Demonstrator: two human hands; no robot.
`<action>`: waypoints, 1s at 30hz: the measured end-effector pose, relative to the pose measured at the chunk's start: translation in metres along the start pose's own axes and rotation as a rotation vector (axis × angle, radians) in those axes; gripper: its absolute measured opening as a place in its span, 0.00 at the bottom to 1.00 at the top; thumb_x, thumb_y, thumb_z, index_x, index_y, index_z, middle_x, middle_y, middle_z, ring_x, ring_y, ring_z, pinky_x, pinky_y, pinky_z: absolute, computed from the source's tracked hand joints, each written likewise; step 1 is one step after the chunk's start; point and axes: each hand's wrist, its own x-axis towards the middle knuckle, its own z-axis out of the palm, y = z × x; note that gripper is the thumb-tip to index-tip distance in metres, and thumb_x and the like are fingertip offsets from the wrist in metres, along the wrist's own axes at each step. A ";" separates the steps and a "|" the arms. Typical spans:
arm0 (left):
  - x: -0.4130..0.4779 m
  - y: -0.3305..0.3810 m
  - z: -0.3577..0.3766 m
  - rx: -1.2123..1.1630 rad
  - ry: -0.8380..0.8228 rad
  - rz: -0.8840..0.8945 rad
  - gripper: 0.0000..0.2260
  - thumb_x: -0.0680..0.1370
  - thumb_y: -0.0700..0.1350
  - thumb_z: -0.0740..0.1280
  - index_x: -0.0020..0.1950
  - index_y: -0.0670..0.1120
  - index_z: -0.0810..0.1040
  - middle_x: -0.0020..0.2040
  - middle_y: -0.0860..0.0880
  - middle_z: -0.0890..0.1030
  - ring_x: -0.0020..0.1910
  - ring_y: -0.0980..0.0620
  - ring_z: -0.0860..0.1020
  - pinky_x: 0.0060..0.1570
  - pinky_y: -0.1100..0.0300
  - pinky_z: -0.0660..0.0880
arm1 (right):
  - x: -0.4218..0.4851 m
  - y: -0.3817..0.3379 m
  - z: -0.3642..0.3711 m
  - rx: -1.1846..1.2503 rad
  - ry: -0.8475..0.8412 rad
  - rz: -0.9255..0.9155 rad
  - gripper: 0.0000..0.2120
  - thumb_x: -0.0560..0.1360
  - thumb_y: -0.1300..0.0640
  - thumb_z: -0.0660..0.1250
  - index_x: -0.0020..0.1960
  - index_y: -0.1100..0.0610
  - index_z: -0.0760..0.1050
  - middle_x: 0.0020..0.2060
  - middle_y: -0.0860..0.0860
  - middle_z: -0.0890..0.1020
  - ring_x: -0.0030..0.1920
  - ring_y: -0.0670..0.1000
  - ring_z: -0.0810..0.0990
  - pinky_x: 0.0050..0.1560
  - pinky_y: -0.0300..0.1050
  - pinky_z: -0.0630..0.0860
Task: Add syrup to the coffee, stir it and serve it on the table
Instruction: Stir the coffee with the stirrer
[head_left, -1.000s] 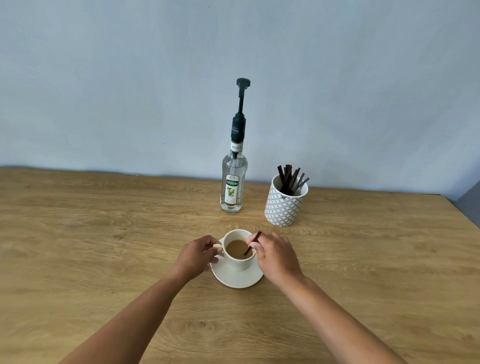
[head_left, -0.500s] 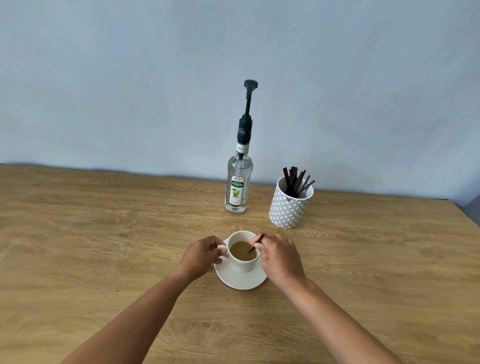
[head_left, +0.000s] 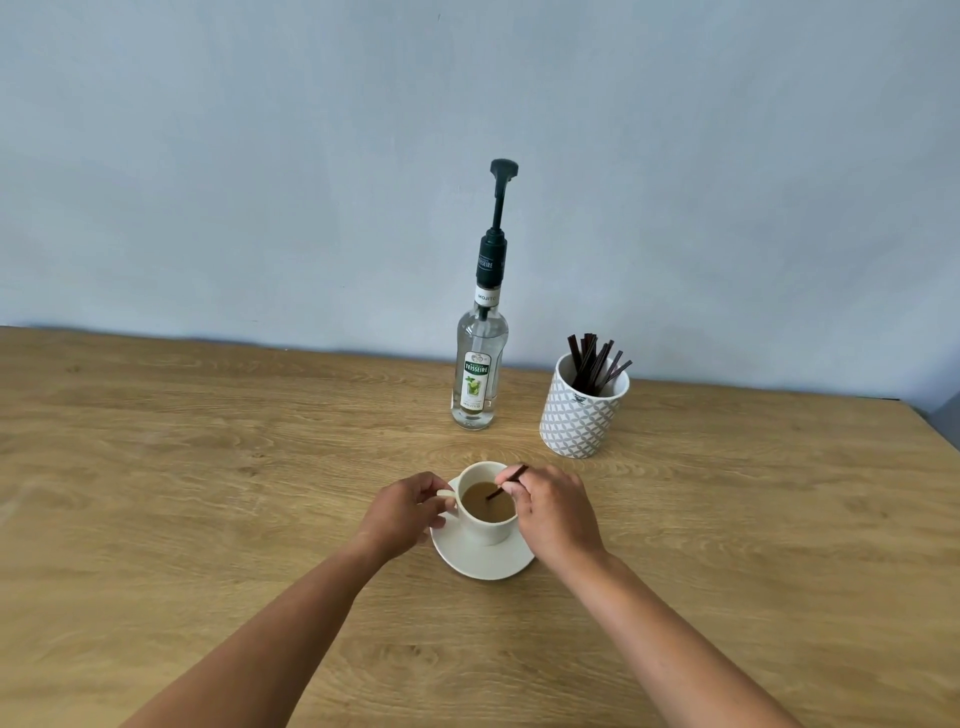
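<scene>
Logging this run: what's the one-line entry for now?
step: stirring | right hand: stir stick in coffee cup | left hand: cup handle

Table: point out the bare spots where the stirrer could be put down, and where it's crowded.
Free: the wide stretch of table left of the bottle and left hand; the strip right of the holder and right hand; the near edge between the forearms. Crowded: around the cup and saucer, and the gap between bottle and holder.
</scene>
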 end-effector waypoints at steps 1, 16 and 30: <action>0.000 0.000 0.000 0.003 0.001 0.000 0.02 0.77 0.44 0.71 0.47 0.51 0.82 0.41 0.54 0.86 0.39 0.56 0.85 0.36 0.58 0.79 | 0.000 0.001 -0.002 -0.016 0.010 -0.001 0.08 0.78 0.59 0.64 0.52 0.49 0.79 0.44 0.48 0.84 0.48 0.51 0.78 0.52 0.50 0.69; -0.002 0.002 -0.001 0.022 -0.003 0.008 0.02 0.77 0.45 0.71 0.48 0.51 0.82 0.42 0.54 0.86 0.40 0.56 0.85 0.41 0.54 0.81 | -0.003 0.002 -0.005 -0.006 0.047 0.010 0.08 0.77 0.60 0.66 0.50 0.48 0.79 0.42 0.45 0.84 0.46 0.51 0.78 0.49 0.49 0.68; -0.005 0.007 -0.001 0.022 0.000 -0.008 0.02 0.77 0.44 0.70 0.49 0.49 0.82 0.45 0.51 0.86 0.44 0.52 0.86 0.40 0.55 0.80 | -0.003 0.004 -0.003 -0.064 0.033 -0.007 0.08 0.77 0.60 0.65 0.52 0.48 0.79 0.41 0.45 0.84 0.45 0.51 0.78 0.50 0.50 0.69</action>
